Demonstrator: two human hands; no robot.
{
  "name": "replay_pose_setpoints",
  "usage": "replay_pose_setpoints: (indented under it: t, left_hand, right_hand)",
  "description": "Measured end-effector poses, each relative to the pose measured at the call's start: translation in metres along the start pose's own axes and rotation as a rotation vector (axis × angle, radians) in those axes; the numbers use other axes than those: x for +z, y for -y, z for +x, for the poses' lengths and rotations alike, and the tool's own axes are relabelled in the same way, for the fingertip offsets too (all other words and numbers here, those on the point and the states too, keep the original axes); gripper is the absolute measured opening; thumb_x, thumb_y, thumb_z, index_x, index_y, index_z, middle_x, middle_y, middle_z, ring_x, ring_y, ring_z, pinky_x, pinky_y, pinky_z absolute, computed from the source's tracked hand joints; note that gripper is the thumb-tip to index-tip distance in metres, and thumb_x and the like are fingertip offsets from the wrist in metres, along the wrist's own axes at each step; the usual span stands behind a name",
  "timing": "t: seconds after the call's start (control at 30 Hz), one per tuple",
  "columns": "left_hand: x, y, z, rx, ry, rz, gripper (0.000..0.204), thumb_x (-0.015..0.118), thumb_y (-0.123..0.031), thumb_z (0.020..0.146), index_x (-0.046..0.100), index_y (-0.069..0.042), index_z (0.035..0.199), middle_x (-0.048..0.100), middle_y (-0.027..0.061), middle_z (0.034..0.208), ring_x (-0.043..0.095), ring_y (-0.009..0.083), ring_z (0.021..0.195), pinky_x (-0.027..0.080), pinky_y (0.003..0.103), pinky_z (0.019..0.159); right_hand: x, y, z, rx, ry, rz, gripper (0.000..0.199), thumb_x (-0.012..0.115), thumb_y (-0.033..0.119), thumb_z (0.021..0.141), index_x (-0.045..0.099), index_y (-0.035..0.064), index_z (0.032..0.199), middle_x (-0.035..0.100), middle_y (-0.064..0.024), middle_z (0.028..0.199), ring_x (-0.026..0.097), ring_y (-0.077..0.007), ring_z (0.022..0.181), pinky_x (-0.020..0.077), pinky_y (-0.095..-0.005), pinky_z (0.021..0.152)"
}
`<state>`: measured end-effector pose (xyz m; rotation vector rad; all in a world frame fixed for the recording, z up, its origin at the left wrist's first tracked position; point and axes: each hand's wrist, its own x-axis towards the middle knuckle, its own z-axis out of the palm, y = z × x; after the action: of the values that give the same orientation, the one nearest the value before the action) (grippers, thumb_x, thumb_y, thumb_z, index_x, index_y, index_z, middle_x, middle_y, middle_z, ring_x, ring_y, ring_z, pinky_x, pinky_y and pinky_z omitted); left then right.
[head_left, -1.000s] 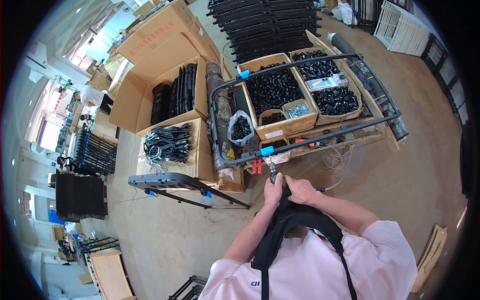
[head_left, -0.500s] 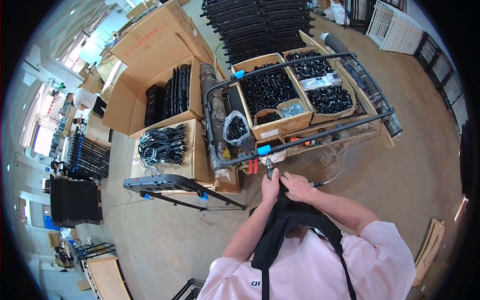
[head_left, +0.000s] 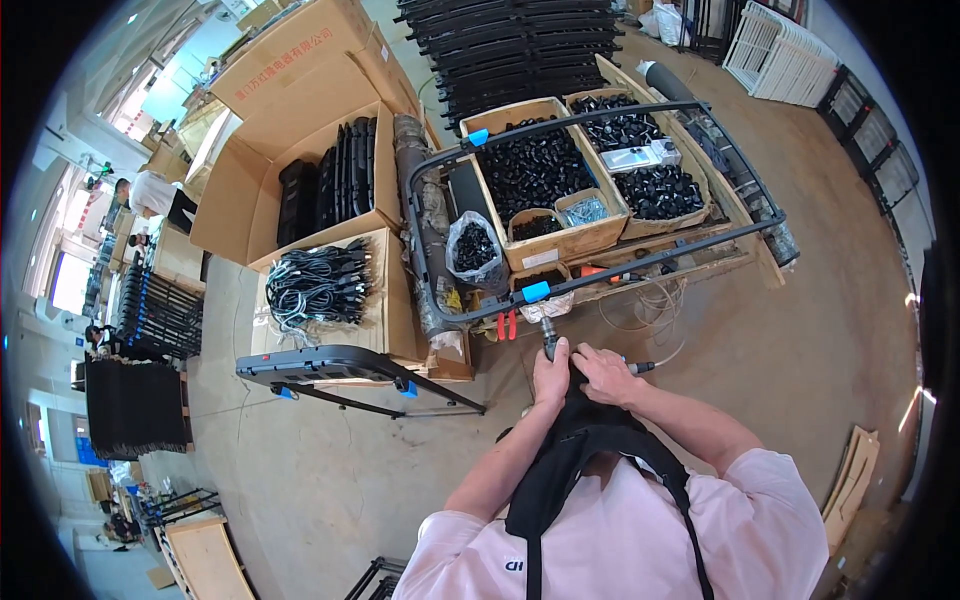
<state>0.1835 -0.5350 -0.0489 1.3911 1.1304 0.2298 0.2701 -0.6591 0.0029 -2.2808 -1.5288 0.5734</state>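
Hands meet close in front of the chest: the left hand (head_left: 551,372) has its grip closed round a small dark power tool (head_left: 549,341) that points up toward the near bar of a grey tubular frame (head_left: 600,280), while the right hand (head_left: 606,373) lies curled just beside it on the black strap (head_left: 575,425), and whether that grip holds anything cannot be told. Just past the tool, red-handled pliers (head_left: 506,324) lie by the frame's blue clip (head_left: 535,291), with wooden bins of black parts (head_left: 540,170) and a carton of coiled black cables (head_left: 315,285) further off.
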Motion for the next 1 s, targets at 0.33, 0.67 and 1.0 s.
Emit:
replay_pose_setpoints:
  t: [0.33,0.67,1.0]
  left_hand:
    - [-0.008,0.013,-0.008,0.005,0.107,-0.018,0.051,0.063,-0.048,0.104,0.062,0.003,0.111,0.068,0.0125,0.099,0.061,0.0199,0.092,0.05,0.039,0.084]
    - [0.024,0.005,0.009,0.15,0.689,0.559,0.059,0.054,-0.053,0.105,0.06,0.004,0.119,0.07,0.0308,0.109,0.068,0.0467,0.106,0.051,0.052,0.093]
    - [0.163,-0.175,0.081,0.871,0.718,0.538,0.023,0.069,-0.025,0.098,0.072,-0.005,0.11,0.072,0.0143,0.099,0.071,0.0332,0.094,0.055,0.044,0.081]
  right_hand:
    - [0.011,0.005,-0.009,0.017,-0.03,0.014,0.05,0.073,0.011,0.072,0.058,0.0022,0.119,0.057,-0.018,0.117,0.064,-0.0399,0.106,0.053,-0.05,0.09]
    - [-0.017,-0.011,-0.073,0.454,-0.005,0.238,0.071,0.074,0.018,0.077,0.051,0.0062,0.143,0.061,-0.0214,0.128,0.062,-0.0434,0.119,0.0515,-0.0495,0.102]
    - [-0.073,-0.233,-0.088,0.896,-0.423,0.241,0.067,0.071,0.02,0.079,0.053,0.0081,0.142,0.064,-0.0245,0.126,0.063,-0.0447,0.117,0.0528,-0.0504,0.101]
